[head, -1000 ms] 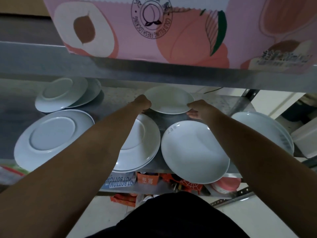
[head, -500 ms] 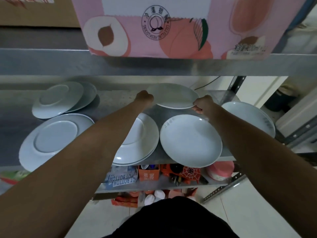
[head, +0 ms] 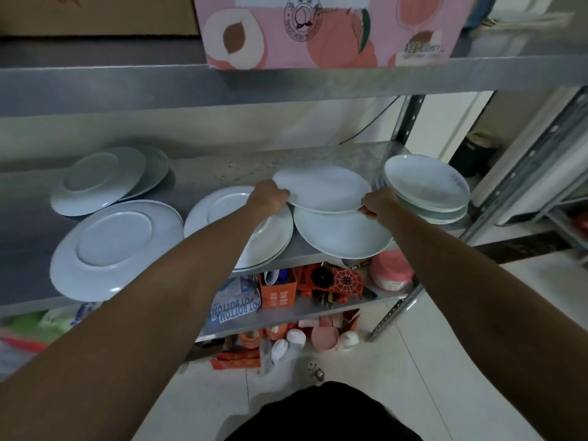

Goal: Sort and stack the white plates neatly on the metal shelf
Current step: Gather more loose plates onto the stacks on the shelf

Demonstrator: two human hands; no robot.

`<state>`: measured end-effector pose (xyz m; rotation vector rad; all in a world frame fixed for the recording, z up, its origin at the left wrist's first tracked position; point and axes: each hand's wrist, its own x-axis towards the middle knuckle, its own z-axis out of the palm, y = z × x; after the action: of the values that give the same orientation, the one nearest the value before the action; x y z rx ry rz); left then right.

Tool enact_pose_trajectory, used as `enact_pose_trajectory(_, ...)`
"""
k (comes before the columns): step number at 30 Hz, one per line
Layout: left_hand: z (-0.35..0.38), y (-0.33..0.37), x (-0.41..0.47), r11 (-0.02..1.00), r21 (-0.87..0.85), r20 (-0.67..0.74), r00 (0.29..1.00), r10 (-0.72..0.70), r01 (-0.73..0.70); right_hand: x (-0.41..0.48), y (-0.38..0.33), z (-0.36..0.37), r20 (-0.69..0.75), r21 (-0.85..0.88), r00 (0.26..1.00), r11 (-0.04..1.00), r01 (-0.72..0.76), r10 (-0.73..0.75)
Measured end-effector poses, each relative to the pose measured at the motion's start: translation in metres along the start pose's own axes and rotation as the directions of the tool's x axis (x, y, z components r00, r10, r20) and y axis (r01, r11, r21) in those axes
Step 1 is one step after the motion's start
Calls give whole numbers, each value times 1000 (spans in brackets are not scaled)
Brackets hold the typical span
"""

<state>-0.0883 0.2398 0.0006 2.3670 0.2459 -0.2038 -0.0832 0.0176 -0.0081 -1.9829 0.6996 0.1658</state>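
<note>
Both the left hand [head: 269,195] and right hand [head: 377,203] pinch a round, smooth white plate [head: 321,189], fingers curled at its nine and three o'clock rims, above the speckled metal shelf [head: 222,168].

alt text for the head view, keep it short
The left hand and right hand grip a white plate by opposite edges over a second plate on the metal shelf. More plates sit left and right; a pink box sits on the shelf above.

This looks like a household storeroom or pantry corner. A grey slotted-steel shelf rack [head: 95,87] stands on a pale tiled floor [head: 429,361]. It holds round white ceramic plates [head: 114,246], with a pink peach-printed cardboard carton [head: 334,33] above and orange packets [head: 277,291] and a pink plastic tub [head: 393,272] below.
</note>
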Motion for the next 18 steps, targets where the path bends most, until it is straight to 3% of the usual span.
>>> enact_pose_trajectory(5,6,0,-11,993,91,46,996,72,-76,-7,23,-9,-53,-52,999,999,-10,7)
enact_pose_trajectory(13,14,-1,-20,896,424,88,990,108,-136,-14,29,-23,-36,-225,998,974,34,-43)
enact_pose_trajectory(18,11,-1,-24,824,547,43,988,148,-147,-35,28,-26,-41,-517,991,851,92,-131)
